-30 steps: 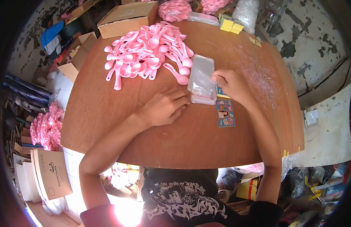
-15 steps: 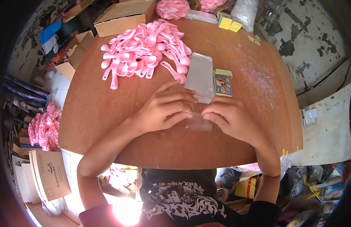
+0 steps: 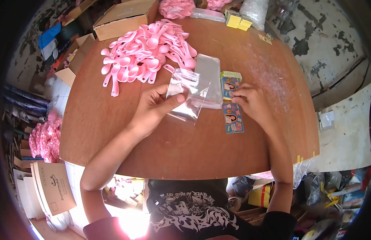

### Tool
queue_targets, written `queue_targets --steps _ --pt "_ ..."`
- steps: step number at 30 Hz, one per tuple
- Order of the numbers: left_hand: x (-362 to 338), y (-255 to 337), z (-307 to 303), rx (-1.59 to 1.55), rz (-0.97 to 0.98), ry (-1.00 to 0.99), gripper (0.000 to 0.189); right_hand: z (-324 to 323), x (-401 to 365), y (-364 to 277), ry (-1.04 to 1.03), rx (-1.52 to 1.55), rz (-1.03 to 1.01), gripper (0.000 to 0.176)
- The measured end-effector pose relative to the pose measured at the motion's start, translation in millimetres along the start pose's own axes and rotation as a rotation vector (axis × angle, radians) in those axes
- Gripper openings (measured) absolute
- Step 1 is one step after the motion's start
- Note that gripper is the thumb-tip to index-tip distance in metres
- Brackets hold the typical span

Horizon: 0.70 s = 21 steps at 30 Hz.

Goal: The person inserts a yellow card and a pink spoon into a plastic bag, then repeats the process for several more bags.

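Note:
My left hand (image 3: 155,106) is closed on a clear plastic bag (image 3: 189,102), thumb in front and fingers partly behind it. The bag is raised over the table and looks flat, with glare across it. With fingertips pinched together, my right hand (image 3: 249,102) is at the upper end of a blue printed card (image 3: 233,120). Just beyond it lies a stack of similar cards (image 3: 230,82). A pile of flat clear bags (image 3: 208,78) lies left of the stack. Pink plastic spoons (image 3: 147,52) are heaped farther left, and the held bag partly covers the nearest one.
A cardboard box (image 3: 125,20) stands at the table's far left. Along the back edge are pink bundles (image 3: 176,8), small yellow boxes (image 3: 237,21) and a whitish plastic bag (image 3: 254,14). Clear plastic scraps (image 3: 273,84) lie on the wooden table (image 3: 181,156) at right.
My left hand has lifted a clear bag up and leftward, away from my right hand. My right hand has shifted to the cards, and one card now shows below the stack.

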<state>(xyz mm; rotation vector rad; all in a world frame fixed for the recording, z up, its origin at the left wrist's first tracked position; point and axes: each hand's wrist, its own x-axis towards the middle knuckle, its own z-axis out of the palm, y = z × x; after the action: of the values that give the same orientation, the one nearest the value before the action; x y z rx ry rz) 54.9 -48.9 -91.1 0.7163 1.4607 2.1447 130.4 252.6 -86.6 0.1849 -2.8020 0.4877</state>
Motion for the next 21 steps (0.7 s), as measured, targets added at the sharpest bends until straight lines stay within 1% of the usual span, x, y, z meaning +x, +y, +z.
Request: queue_targets --steps 2,3,4,5,6,8,9,10,12,14,16,18,20,21 --pt "-2 5 -2 0.014 -0.133 -0.072 0.020 -2 1 1 0.024 0.092 -0.045 0.017" --pt "-2 -5 -1 0.045 -0.102 0.027 0.020 -4 0 -2 0.022 0.093 -0.046 0.017" --pt "-2 -4 -1 0.045 -0.101 0.031 0.020 -12 0 -12 0.140 0.088 0.026 0.012" --pt "-2 -3 -1 0.071 -0.154 0.046 0.020 -19 -1 -21 0.255 0.083 0.096 0.008" --pt "-2 -3 -1 0.094 -0.207 0.061 0.021 -24 -3 -26 0.249 0.084 0.091 0.008" --pt "-2 -9 -5 0.105 -0.217 0.042 0.022 -34 -9 -37 0.507 0.415 0.143 0.008" --pt "-3 -11 -5 0.172 -0.231 0.035 0.023 -35 -10 -50 0.564 0.634 0.174 0.013" --pt "-2 -12 -3 0.241 -0.246 0.026 0.023 -33 -13 -57 0.564 0.633 0.173 0.013" --pt "-6 -10 4 0.229 -0.238 0.027 0.021 -29 -15 -68 0.481 0.805 0.155 0.015" --pt "-8 -11 6 0.203 -0.270 -0.100 0.018 -21 -14 -73 0.456 0.843 0.125 0.017" --pt "-9 -9 8 0.232 -0.241 -0.126 0.017 -14 -11 -71 0.368 0.928 0.135 0.018" --pt "-10 -7 9 0.232 -0.215 -0.150 0.018 -12 -11 -68 0.350 0.914 0.149 0.020" --pt "-9 -7 9 0.219 -0.201 -0.138 0.019 -11 -12 -65 0.231 0.909 0.206 0.021" --pt "-10 -7 9 0.204 -0.191 -0.124 0.019 -9 -13 -64 0.229 0.912 0.203 0.021"
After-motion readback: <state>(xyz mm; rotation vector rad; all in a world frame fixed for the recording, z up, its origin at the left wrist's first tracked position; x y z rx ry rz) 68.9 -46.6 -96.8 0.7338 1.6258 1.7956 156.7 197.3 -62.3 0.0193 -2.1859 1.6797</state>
